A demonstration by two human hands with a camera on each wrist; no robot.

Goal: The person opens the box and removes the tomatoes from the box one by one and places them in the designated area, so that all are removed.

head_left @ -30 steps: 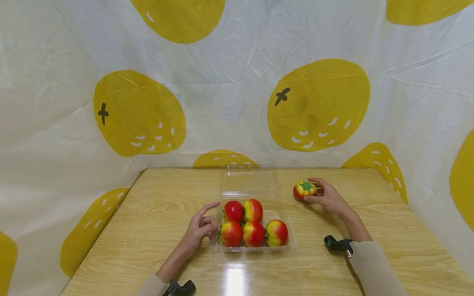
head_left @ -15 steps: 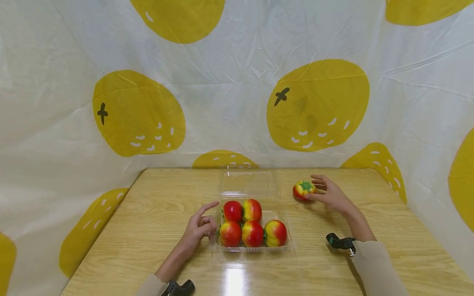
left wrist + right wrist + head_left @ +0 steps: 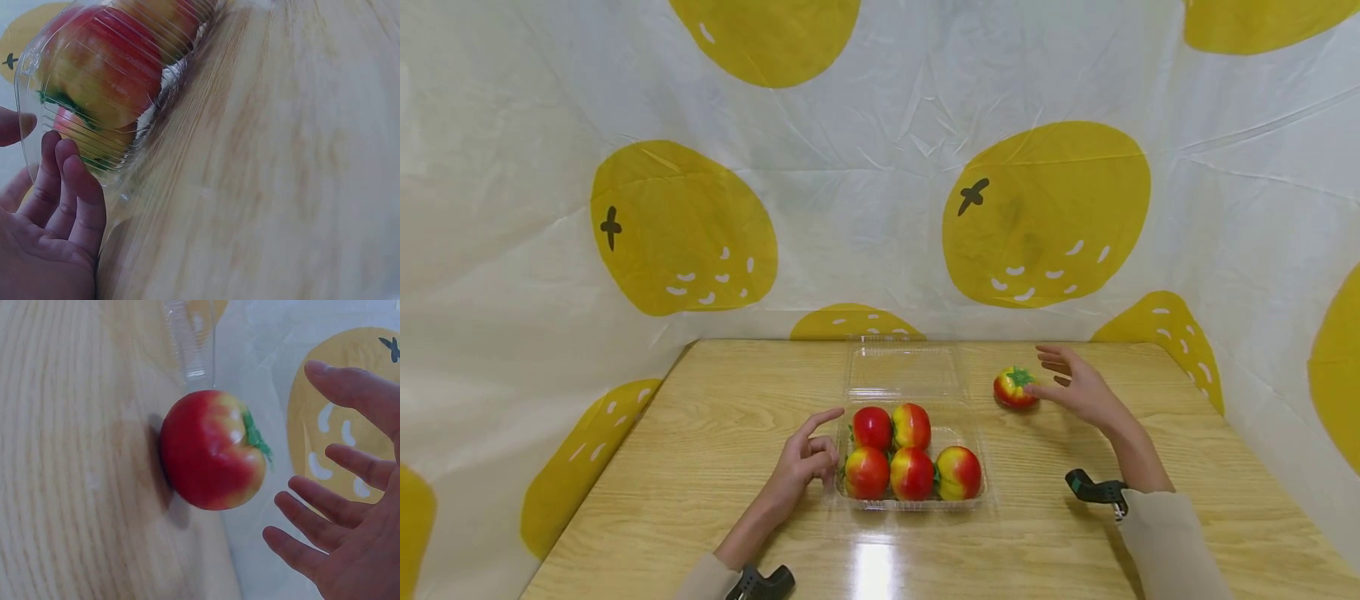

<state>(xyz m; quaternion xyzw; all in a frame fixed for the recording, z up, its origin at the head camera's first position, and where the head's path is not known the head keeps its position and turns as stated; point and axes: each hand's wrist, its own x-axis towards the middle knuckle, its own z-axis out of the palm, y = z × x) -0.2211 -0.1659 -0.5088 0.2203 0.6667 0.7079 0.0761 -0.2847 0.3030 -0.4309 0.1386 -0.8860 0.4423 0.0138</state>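
Observation:
A glossy red-and-yellow persimmon-like fruit [image 3: 1015,388] with a green leafy top sits on the table, right of the clear plastic clamshell box [image 3: 970,502]. My right hand [image 3: 1084,396] is just right of this fruit, fingers spread and thumb overlapping its edge in the head view. In the right wrist view, a gap shows between the fruit [image 3: 212,450] and that hand [image 3: 356,506]. Several similar fruits [image 3: 912,473] lie in two rows inside the box. My left hand [image 3: 797,467] rests at the box's left side, index finger extended along the rim, other fingertips [image 3: 65,150] against its wall.
The box's transparent lid [image 3: 904,372] lies folded back behind it. A space shows in the box's back right, beside the back-row fruits. A white curtain [image 3: 865,225] with yellow fruit prints hangs behind the wooden table [image 3: 722,433] and along its sides.
My right hand has let go of the single fruit and drawn back slightly to the right, its fingers opening. That fruit stays in place. The left hand holds still at the box.

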